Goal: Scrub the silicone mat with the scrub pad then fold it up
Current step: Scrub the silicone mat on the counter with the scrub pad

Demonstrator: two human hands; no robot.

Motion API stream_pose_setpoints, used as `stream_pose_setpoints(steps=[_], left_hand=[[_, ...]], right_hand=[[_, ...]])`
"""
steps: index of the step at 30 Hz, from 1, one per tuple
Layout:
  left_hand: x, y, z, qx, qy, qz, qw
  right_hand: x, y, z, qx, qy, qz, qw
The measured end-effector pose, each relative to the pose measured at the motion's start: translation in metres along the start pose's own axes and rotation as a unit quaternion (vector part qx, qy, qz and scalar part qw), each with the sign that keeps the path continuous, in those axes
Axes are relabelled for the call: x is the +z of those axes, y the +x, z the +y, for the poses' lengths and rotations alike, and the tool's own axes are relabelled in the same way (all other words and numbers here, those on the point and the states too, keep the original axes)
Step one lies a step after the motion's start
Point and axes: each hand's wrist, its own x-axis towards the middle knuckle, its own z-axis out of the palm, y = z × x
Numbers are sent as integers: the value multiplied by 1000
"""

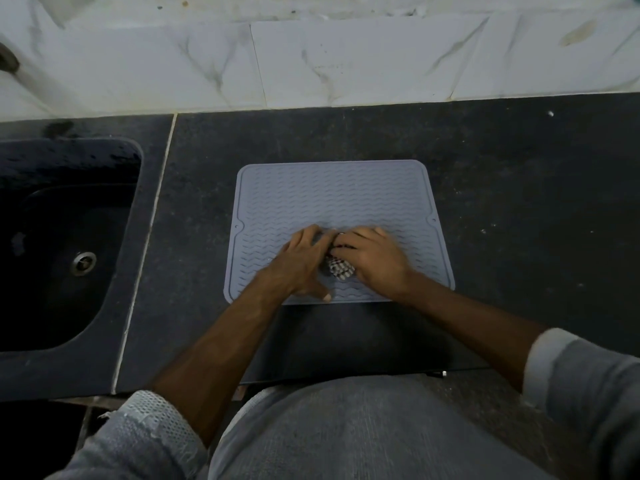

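Observation:
A grey silicone mat [332,192] with a wavy ribbed surface lies flat on the dark counter [502,202]. Both hands are on its near half. My right hand [372,259] curls over a checked scrub pad [340,269], which peeks out beneath the palm. My left hand [301,263] lies beside it with fingers stretched onto the mat, their tips meeting the right hand's fingers; most of the pad is hidden.
A dark sink [65,244] with a metal drain [83,263] is set into the counter at the left. A marbled white tiled wall [346,64] rises behind the counter. The counter's front edge [346,374] is close to my body.

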Motion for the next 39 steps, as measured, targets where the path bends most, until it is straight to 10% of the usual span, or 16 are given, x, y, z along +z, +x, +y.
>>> stream_pose_setpoints(steps=[31,39], left_hand=[[6,1,-5,-16,38,-23,999],[5,2,-2,-23,46,-15,999]], right_hand=[[-15,-47,39,84,-22,-59,995],[10,-15,-31,-13,-7,-32,999]])
